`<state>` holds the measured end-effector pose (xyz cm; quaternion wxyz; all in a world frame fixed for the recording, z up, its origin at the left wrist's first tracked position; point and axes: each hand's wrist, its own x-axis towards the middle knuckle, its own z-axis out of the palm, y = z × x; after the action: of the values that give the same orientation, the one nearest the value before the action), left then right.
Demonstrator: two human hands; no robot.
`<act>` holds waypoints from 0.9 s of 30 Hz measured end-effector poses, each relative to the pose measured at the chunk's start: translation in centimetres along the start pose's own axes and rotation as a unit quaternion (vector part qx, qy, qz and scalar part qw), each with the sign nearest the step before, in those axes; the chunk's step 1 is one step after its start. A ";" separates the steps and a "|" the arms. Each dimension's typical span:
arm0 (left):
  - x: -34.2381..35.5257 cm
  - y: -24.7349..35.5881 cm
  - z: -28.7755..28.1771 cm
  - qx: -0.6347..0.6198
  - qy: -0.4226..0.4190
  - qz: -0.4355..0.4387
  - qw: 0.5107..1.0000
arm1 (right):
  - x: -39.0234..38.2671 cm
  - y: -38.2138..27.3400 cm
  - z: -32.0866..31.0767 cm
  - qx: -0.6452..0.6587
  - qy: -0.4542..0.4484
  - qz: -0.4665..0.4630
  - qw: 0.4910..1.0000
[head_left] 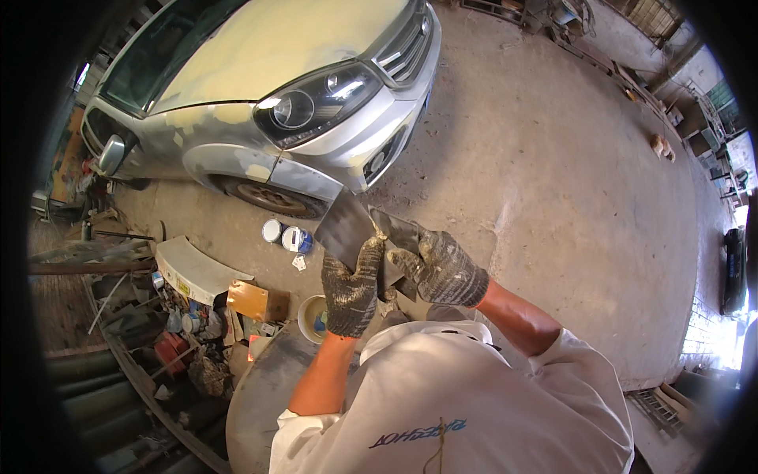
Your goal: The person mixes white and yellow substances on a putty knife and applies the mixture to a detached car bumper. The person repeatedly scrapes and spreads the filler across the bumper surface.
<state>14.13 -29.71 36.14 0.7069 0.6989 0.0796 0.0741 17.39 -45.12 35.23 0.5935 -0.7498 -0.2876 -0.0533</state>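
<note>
a pale shirt (482, 387) lies nearest, below the left grip (351, 292), which pinches a dark plate (342, 227) just above it; the right grip (444, 270) pinches a dark blade (400, 231) to its left. tilting either too far could drop the beige paste (380, 231) between them.

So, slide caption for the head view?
Gloved left hand and right hand hold dark plates near a patchy silver car.

Glaring white light pours in on the right, while the clutter (170, 347) over to the left sits dim. The car (272, 51) drops a soft shadow on the floor (568, 189), its headlight (320, 104) glinting, and the gray plate (343, 227) has a dull sheen. A black fisheye rim bends the edges; the near right corner blurs.
</note>
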 end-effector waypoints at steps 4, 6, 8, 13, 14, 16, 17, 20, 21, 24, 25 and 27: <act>0.2 0.3 -0.6 -0.021 -0.012 -0.039 0.999 | -0.5 0.9 -1.7 -0.166 -0.180 -0.101 0.964; 0.4 0.4 -0.5 0.017 -0.027 -0.020 0.999 | -0.5 0.9 -2.4 -0.125 -0.237 0.014 0.963; 0.4 0.3 -0.1 0.020 -0.030 -0.049 0.998 | -0.4 0.6 -2.4 -0.083 -0.182 0.127 0.971; 0.4 -0.7 0.8 -0.052 -0.018 -0.012 0.998 | -1.1 0.2 -1.1 0.007 0.090 0.144 0.985; 0.5 -0.9 0.8 -0.047 -0.026 -0.014 0.998 | -1.4 0.3 -1.2 0.026 0.066 0.142 0.987; 0.7 -1.2 1.0 -0.055 -0.026 -0.008 0.998 | -2.0 0.6 -1.6 -0.015 -0.027 0.165 0.986; 0.8 -1.4 1.0 -0.032 -0.047 -0.032 0.998 | -2.3 0.7 -1.9 -0.105 -0.042 0.121 0.986; 1.2 -1.4 1.2 -0.016 -0.078 -0.021 0.997 | -2.9 0.6 -2.8 -0.163 0.038 0.122 0.978; 1.3 -1.3 1.2 -0.024 -0.079 -0.032 0.996 | -3.0 0.4 -2.9 -0.121 0.036 0.116 0.985; 1.5 -1.2 1.5 -0.034 -0.070 -0.038 0.996 | -3.1 -0.4 -3.2 -0.058 -0.028 0.058 0.996; 1.3 -1.1 1.6 -0.030 -0.095 -0.054 0.994 | -3.0 -0.6 -3.3 -0.121 0.011 0.033 0.992; 1.1 -1.1 1.9 -0.032 -0.109 -0.058 0.992 | -2.7 -1.0 -3.5 -0.164 0.044 0.091 0.981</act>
<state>15.57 -31.38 35.09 0.7365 0.6740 0.0398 -0.0411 15.58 -49.22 35.93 0.4771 -0.8569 -0.1787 -0.0785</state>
